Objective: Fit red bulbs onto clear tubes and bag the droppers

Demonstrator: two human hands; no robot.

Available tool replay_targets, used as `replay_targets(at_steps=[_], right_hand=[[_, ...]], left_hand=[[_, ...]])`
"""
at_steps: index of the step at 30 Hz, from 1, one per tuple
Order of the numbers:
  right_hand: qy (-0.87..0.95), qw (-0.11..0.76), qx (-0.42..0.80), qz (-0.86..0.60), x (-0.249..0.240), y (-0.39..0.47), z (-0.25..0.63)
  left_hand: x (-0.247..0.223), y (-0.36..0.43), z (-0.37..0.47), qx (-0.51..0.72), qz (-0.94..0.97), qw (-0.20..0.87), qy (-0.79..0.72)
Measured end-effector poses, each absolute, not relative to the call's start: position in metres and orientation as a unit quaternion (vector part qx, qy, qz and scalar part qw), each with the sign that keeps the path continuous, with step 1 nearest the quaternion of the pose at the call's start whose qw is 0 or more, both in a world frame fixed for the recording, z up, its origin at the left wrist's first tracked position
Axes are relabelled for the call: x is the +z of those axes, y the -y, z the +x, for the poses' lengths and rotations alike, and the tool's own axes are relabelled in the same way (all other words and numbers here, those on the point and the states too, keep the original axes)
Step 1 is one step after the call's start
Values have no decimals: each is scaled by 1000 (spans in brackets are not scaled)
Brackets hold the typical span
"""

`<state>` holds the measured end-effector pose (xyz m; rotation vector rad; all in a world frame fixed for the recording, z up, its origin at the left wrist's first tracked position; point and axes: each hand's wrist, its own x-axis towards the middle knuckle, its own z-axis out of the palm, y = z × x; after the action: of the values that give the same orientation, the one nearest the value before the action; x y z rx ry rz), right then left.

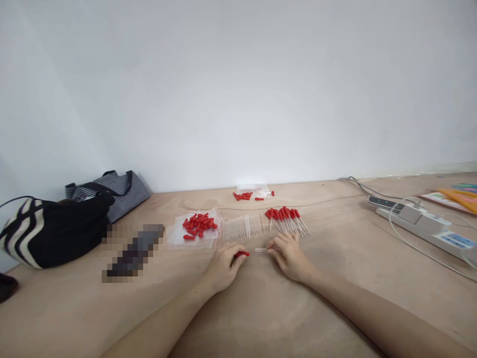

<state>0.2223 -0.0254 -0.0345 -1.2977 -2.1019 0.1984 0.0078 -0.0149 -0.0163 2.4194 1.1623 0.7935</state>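
Note:
My left hand (226, 266) is closed on a red rubber dropper bulb (242, 254), its narrow end pointing right. Across a small gap, my right hand (288, 256) pinches a clear glass dropper tube (261, 250) whose bare end points left toward the bulb. Bulb and tube are apart. Behind my hands lies a row of loose clear tubes (242, 227). To its right, droppers with red bulbs (285, 214) fitted on their tubes lie side by side. A heap of red bulbs (199, 223) rests on a clear zip bag (175, 237) at the left.
More red bulbs (244, 196) lie by another clear bag (261, 190) near the wall. A black bag (82, 228) and a striped bag (130, 196) stand at left, near a pixelated dark object (136, 251). At right are a power strip (428, 228) and cables.

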Motion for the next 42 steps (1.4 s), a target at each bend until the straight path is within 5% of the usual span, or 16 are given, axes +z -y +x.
replay_targets(at_steps=[19,30,42], right_hand=[[812,342,103,-463,-30,33,207],[849,381,-127,-343,-38,29,207],[859,303,27,-412,-22,31,204]], left_hand=[[-24,15,11,310,789,319,-424],[-25,15,12,318,757,365,-438],[-23,21,13,303,819,204,-443]])
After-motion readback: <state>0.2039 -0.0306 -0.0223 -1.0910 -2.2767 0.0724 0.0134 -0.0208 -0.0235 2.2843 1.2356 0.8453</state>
